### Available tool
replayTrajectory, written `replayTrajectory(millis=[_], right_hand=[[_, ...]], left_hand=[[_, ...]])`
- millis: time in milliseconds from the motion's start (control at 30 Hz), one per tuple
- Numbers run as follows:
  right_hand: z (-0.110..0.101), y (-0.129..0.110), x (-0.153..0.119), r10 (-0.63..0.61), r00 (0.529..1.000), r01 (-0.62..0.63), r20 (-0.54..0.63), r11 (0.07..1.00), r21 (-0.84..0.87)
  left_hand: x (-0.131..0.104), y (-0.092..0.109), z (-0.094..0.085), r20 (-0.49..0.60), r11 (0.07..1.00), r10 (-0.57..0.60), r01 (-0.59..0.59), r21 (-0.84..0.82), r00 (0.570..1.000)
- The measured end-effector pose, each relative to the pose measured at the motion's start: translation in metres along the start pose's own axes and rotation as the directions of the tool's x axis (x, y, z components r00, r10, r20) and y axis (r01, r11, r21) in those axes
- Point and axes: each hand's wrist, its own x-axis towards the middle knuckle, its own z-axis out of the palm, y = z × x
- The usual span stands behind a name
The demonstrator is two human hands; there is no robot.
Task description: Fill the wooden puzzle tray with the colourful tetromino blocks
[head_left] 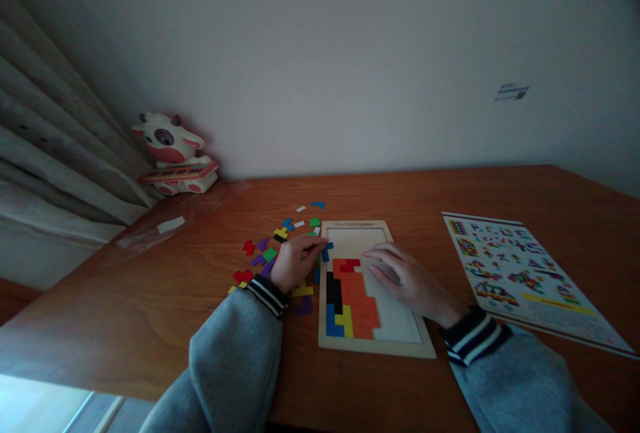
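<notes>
A pale wooden puzzle board (377, 348) lies on the table with red, orange, black, yellow and blue pieces fitted in its lower left part. At its left edge my left hand (296, 263) is closed, thumb and finger pinched at a small blue puzzle piece (327, 252). That piece is above the black pieces (334, 291) and beside a red piece (346, 265). My right hand (405, 278) is over the bare right side of the board, fingers loosely apart and holding nothing. Whether its fingertips touch the board I cannot tell.
Loose coloured pieces (270, 254) are scattered left of the board, partly behind my left hand. A printed picture sheet (530, 273) lies on the right. A cow-shaped toy keyboard (180, 160) stands at the back left by a curtain (55, 140). The wall rises behind the table.
</notes>
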Motion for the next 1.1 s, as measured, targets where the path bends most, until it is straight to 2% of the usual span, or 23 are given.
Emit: replayTrajectory(millis=[67, 167, 433, 600, 1100], right_hand=[[0.0, 0.0, 0.0, -0.001, 1.0, 0.001, 0.003, 1.0, 0.003], [0.0, 0.0, 0.0, 0.004, 1.0, -0.004, 0.009, 1.0, 0.008], [0.0, -0.001, 0.0, 0.011, 1.0, -0.011, 0.022, 1.0, 0.006], [0.0, -0.001, -0.001, 0.013, 0.999, -0.013, 0.032, 1.0, 0.006], [-0.001, -0.001, -0.002, -0.035, 0.996, 0.036, 0.077, 0.999, -0.011]], left_hand=[[0.002, -0.004, 0.003, 0.049, 0.999, -0.046, 0.045, 0.027, 0.998], [0.003, -0.009, 0.005, 0.109, 0.997, -0.042, 0.034, 0.072, 0.993], [0.002, -0.004, 0.007, 0.133, 0.972, 0.154, -0.174, 0.157, 0.979], [-0.003, -0.001, 0.005, 0.235, 0.934, 0.251, -0.299, 0.198, 0.939], [-0.006, 0.0, 0.007, 0.23, 0.929, 0.27, -0.316, 0.193, 0.935]])
